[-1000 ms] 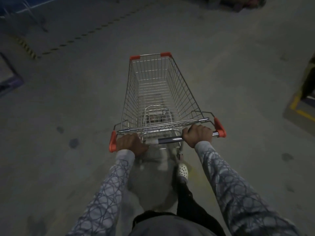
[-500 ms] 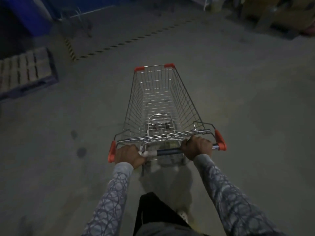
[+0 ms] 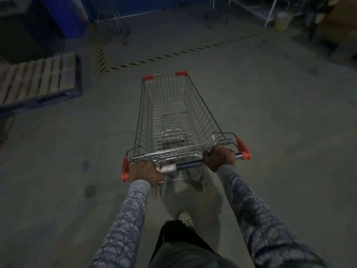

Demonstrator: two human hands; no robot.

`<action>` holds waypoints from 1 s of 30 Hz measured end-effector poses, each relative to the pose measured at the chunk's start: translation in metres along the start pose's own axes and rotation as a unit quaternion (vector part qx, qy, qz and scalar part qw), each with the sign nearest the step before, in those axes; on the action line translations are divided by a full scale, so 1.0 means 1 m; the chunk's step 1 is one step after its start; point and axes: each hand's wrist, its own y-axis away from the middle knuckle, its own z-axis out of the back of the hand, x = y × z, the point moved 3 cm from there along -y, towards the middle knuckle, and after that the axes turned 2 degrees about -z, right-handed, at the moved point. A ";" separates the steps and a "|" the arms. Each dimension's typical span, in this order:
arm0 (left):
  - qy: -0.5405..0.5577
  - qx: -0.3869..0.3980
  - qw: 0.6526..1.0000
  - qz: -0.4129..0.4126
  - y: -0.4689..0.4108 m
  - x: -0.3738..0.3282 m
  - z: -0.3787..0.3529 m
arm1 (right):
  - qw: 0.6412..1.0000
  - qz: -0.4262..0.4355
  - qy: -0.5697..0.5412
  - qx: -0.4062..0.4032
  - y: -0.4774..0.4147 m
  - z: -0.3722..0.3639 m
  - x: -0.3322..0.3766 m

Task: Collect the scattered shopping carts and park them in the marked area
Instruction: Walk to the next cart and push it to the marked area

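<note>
While the left hand (image 3: 145, 172) is curling round the left end of the handle bar (image 3: 190, 163), the right hand (image 3: 220, 158) is clamping the same bar near its right end. The two hands are sitting well apart, with a stretch of dark bar showing between them. Patterned grey sleeves (image 3: 125, 219) are reaching up from the bottom of the frame to both wrists. Red end caps (image 3: 243, 148) are flanking the hands just outside each fist. A pale perforated shoe (image 3: 184, 217) is showing at lower centre, below the handle.

Ahead of the hands, the shopping cart (image 3: 201, 113) is standing in the middle of the frame on the concrete floor (image 3: 270, 113). Its wire basket is pointing toward the top of the frame, and two red corner bumpers (image 3: 147, 77) are capping the far rim.

Beyond the cart's front, yellow-and-black striped tape (image 3: 173, 54) is marking a corner on the floor. One line is running upward and the other is slanting toward the upper right, and the cart is sitting short of it. Inside the taped area, dim metal frames (image 3: 116, 26) are standing before a blue wall (image 3: 63, 14), too dark to identify. A wooden pallet (image 3: 38, 78) is lying at the left of the frame, and a pale container (image 3: 281, 20) is standing at the upper right.
</note>
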 end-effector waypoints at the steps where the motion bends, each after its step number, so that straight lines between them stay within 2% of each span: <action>1: -0.004 -0.006 1.000 0.004 -0.019 -0.004 0.006 | 1.000 0.010 0.010 -0.002 -0.024 0.001 0.003; 4: -0.023 -0.002 1.000 0.011 -0.068 -0.014 0.024 | 0.998 0.041 0.035 0.030 -0.084 0.004 0.012; 7: -0.021 0.007 1.000 0.011 -0.116 -0.020 0.036 | 0.999 0.024 0.008 0.046 -0.134 0.011 0.020; 12: -0.020 0.028 0.999 0.027 -0.201 -0.032 0.054 | 0.999 0.020 -0.007 0.024 -0.220 0.021 0.036; 17: -0.016 0.018 0.998 0.050 -0.295 -0.051 0.082 | 0.999 0.038 -0.027 -0.007 -0.327 0.029 0.051; 30: 0.012 0.013 0.996 0.091 -0.539 -0.079 0.145 | 0.995 0.098 -0.018 0.018 -0.593 0.057 0.107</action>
